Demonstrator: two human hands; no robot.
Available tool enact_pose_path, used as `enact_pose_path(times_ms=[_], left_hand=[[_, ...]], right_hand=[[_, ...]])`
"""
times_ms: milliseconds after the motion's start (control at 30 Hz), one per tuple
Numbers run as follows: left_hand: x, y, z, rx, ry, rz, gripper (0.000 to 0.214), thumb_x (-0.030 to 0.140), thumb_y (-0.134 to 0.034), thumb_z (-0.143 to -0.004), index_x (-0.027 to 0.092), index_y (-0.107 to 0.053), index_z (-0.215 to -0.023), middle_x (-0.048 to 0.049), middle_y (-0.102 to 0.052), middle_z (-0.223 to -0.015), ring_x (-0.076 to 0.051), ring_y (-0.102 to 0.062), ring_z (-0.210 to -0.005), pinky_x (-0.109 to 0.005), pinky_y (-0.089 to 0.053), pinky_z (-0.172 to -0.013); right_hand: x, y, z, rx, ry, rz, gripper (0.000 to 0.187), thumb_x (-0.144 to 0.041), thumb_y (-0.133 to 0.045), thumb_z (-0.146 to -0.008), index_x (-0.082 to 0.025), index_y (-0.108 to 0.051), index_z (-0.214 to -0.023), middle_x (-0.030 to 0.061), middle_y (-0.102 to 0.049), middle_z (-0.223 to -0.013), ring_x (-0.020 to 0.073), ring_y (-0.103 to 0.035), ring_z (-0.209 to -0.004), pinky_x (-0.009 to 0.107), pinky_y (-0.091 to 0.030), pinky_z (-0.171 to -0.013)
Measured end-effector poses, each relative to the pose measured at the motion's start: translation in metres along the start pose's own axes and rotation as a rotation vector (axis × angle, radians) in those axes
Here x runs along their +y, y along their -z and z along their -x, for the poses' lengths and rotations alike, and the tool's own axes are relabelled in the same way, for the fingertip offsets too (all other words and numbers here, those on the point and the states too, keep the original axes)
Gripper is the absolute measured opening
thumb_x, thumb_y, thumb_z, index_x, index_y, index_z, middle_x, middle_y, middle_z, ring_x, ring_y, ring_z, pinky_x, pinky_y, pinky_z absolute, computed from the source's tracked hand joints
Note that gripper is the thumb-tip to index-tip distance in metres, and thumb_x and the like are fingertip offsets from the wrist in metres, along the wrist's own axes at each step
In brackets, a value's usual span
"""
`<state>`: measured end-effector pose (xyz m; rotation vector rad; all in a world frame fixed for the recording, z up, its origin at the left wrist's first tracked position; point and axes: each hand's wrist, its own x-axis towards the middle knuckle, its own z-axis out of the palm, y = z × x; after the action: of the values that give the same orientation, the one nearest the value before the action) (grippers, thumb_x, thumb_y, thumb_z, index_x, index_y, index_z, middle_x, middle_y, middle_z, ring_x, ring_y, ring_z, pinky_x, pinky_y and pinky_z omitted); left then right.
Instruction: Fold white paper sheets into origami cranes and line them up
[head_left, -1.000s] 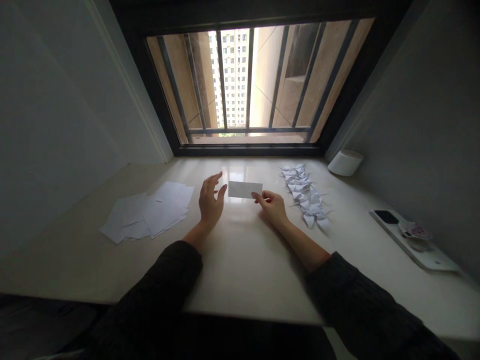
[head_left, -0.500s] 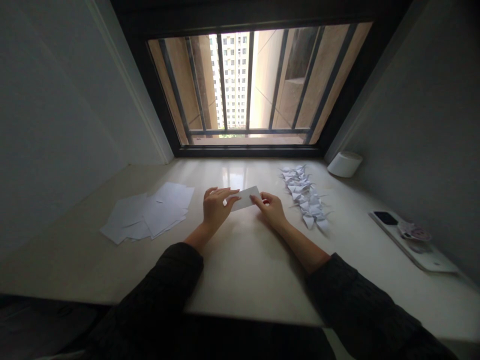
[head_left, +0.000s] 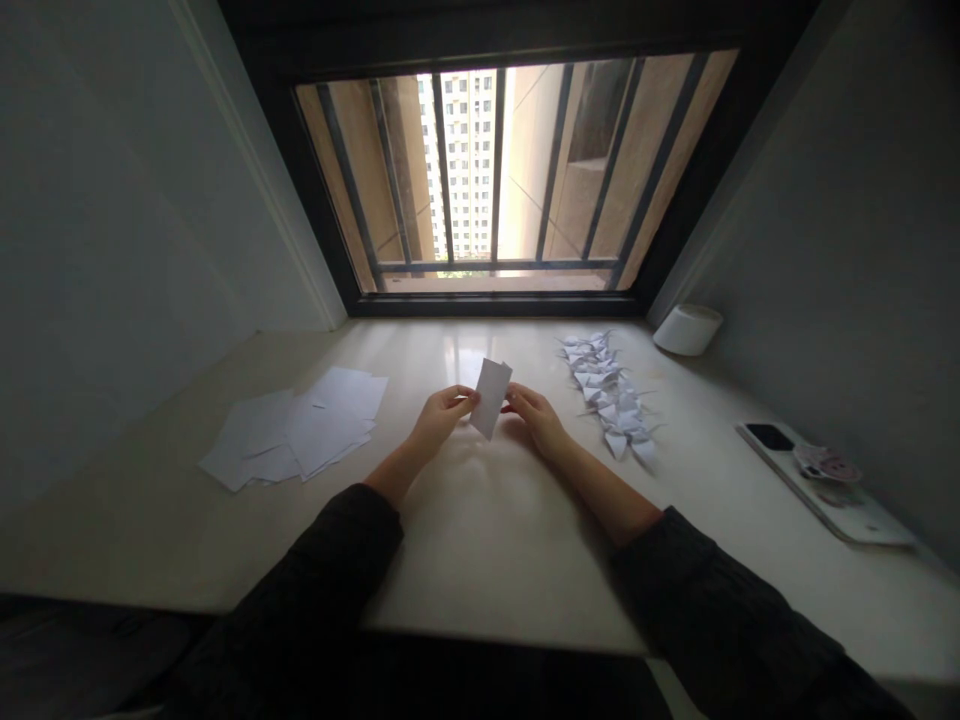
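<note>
A folded sheet of white paper (head_left: pixel 491 398) is held up between my two hands, its long sides tilted near upright. My left hand (head_left: pixel 441 415) pinches its left edge between thumb and fingers. On the other side, the fingertips of my right hand (head_left: pixel 538 415) grip the right edge. A small corner of a second layer sticks out at the paper's top right. Right of my hands lie several folded paper cranes (head_left: pixel 607 390) in rows. To the left, loose white paper sheets (head_left: pixel 330 420) overlap in a spread pile.
The pale sill (head_left: pixel 480 550) holds everything, below a barred window (head_left: pixel 495 170). A white round container (head_left: pixel 688 330) stands at the back right by the wall. A phone (head_left: pixel 825 485) with a pinkish grip on its back lies at the right.
The folded paper has turned from lying nearly sideways to standing nearly upright. My left hand has shifted its hold, with its fingers now curled at the paper's left edge.
</note>
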<state>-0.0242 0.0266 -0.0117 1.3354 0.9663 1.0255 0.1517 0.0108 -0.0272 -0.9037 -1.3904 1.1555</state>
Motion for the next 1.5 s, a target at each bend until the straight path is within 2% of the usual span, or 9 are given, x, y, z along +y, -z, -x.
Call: enact_pose_path(times_ms=[100, 233, 567, 733, 867, 967, 1200, 1400, 1500], left_hand=[[-0.003, 0.002, -0.001, -0.036, 0.071, 0.083, 0.041, 0.051, -0.070, -0.062, 0.014, -0.064, -0.080, -0.0043, -0.065, -0.074, -0.015, -0.059, -0.068, -0.027, -0.046, -0.065], [-0.005, 0.007, -0.004, 0.019, 0.123, 0.202, 0.046, 0.052, -0.073, -0.058, 0.013, -0.065, -0.081, -0.0061, -0.065, -0.077, -0.015, -0.060, -0.070, -0.029, -0.047, -0.069], [0.004, 0.011, -0.002, 0.122, 0.194, 0.209, 0.041, 0.048, -0.074, -0.058, 0.014, -0.064, -0.078, -0.0070, -0.065, -0.083, -0.015, -0.060, -0.076, -0.030, -0.047, -0.074], [0.002, 0.011, -0.004, 0.184, 0.204, 0.254, 0.040, 0.047, -0.074, -0.059, 0.016, -0.063, -0.081, -0.0067, -0.064, -0.085, -0.016, -0.059, -0.078, -0.030, -0.047, -0.073], [-0.001, 0.012, -0.006, 0.256, 0.199, 0.270, 0.039, 0.046, -0.072, -0.061, 0.017, -0.062, -0.085, -0.0055, -0.063, -0.088, -0.015, -0.059, -0.079, -0.028, -0.046, -0.072], [-0.001, 0.014, -0.008, 0.241, 0.194, 0.297, 0.040, 0.046, -0.070, -0.062, 0.017, -0.062, -0.088, -0.0063, -0.063, -0.092, -0.016, -0.059, -0.082, -0.028, -0.046, -0.073], [0.008, 0.016, -0.007, 0.216, 0.235, 0.195, 0.046, 0.054, -0.069, -0.061, 0.017, -0.065, -0.090, -0.0069, -0.065, -0.089, -0.015, -0.058, -0.072, -0.024, -0.042, -0.062], [0.006, 0.015, -0.002, 0.095, 0.222, 0.033, 0.048, 0.051, -0.074, -0.058, 0.017, -0.069, -0.092, -0.0071, -0.066, -0.087, -0.012, -0.056, -0.068, -0.022, -0.038, -0.059], [0.003, 0.014, -0.002, 0.137, 0.198, 0.075, 0.047, 0.048, -0.076, -0.055, 0.016, -0.069, -0.090, -0.0070, -0.066, -0.085, -0.011, -0.056, -0.068, -0.022, -0.039, -0.059]], right_hand=[[-0.001, -0.002, 0.001, 0.040, -0.037, -0.009, 0.036, -0.053, -0.064, -0.068, -0.022, -0.068, -0.086, 0.0034, -0.068, -0.088, 0.0193, -0.060, -0.085, 0.032, -0.047, -0.076], [0.006, 0.001, -0.002, 0.191, -0.086, -0.076, 0.031, -0.050, -0.069, -0.064, -0.020, -0.062, -0.066, 0.0010, -0.064, -0.071, 0.0143, -0.057, -0.067, 0.029, -0.048, -0.068], [0.010, 0.010, -0.006, 0.386, -0.102, -0.056, 0.036, -0.054, -0.066, -0.064, -0.018, -0.062, -0.063, 0.0016, -0.062, -0.064, 0.0128, -0.054, -0.057, 0.026, -0.042, -0.053], [0.003, 0.006, -0.004, 0.347, -0.084, -0.101, 0.034, -0.046, -0.073, -0.060, -0.018, -0.064, -0.079, 0.0007, -0.064, -0.062, 0.0133, -0.056, -0.059, 0.026, -0.043, -0.057], [0.002, 0.001, -0.003, 0.240, -0.114, -0.127, 0.050, -0.038, -0.079, -0.053, -0.019, -0.061, -0.096, 0.0002, -0.066, -0.067, 0.0124, -0.055, -0.058, 0.027, -0.043, -0.059], [0.003, 0.002, -0.003, 0.248, -0.085, -0.169, 0.053, -0.035, -0.078, -0.056, -0.019, -0.059, -0.103, -0.0026, -0.063, -0.066, 0.0103, -0.052, -0.058, 0.024, -0.042, -0.057], [0.007, 0.008, -0.005, 0.255, -0.100, -0.183, 0.037, -0.040, -0.068, -0.066, -0.018, -0.065, -0.095, -0.0051, -0.053, -0.058, 0.0078, -0.044, -0.049, 0.021, -0.036, -0.045], [0.010, 0.010, -0.006, 0.354, -0.139, -0.229, 0.040, -0.040, -0.071, -0.062, -0.018, -0.065, -0.095, -0.0041, -0.054, -0.062, 0.0068, -0.045, -0.047, 0.021, -0.036, -0.041], [0.006, 0.009, -0.006, 0.369, -0.194, -0.293, 0.043, -0.044, -0.071, -0.063, -0.018, -0.064, -0.097, -0.0040, -0.054, -0.065, 0.0066, -0.047, -0.047, 0.021, -0.040, -0.042]])
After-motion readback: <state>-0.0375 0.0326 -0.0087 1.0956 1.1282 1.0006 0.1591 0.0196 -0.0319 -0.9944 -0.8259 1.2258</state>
